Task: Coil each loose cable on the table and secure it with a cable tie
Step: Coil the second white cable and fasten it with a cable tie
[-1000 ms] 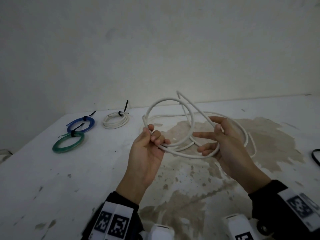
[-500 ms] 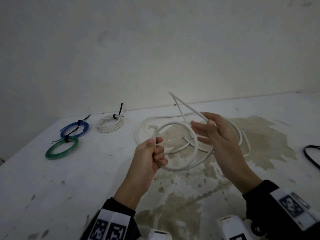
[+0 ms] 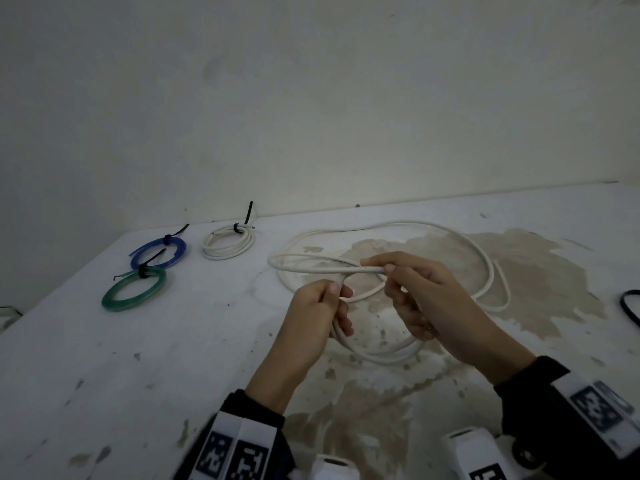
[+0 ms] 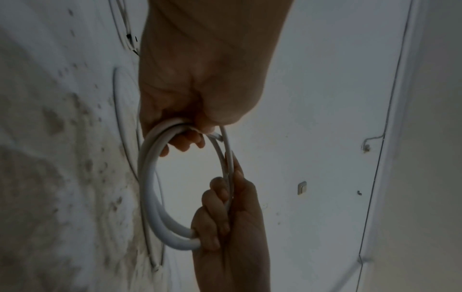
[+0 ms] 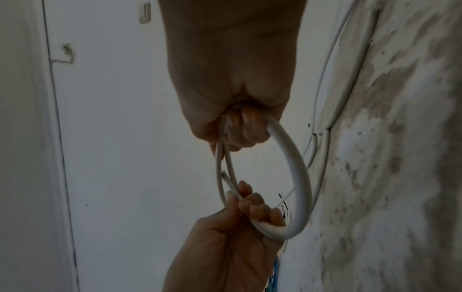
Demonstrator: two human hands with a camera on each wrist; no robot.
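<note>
A long white cable (image 3: 485,258) lies partly in a wide loop on the stained table (image 3: 104,358). Its near part is wound into a small coil (image 3: 377,353) held just above the table between both hands. My left hand (image 3: 337,306) grips the coil's left side with curled fingers. On the right side, my right hand (image 3: 388,275) pinches a strand between thumb and forefinger, and its other fingers curl round the coil. The left wrist view shows the two-turn coil (image 4: 150,187) under my left hand (image 4: 195,128). In the right wrist view my right hand (image 5: 237,128) holds the same coil (image 5: 300,177), with a cut end by the left fingers.
Three tied coils lie at the back left: a blue one (image 3: 159,252), a green one (image 3: 133,292) and a white one (image 3: 227,244), each with a black tie. A black cable (image 3: 628,306) shows at the right edge. A wall stands behind the table.
Both hands have dropped closer to the table. The cable end that stuck up has come down into the coil, and my right hand has gone from loosely guiding the strand to gripping it.
</note>
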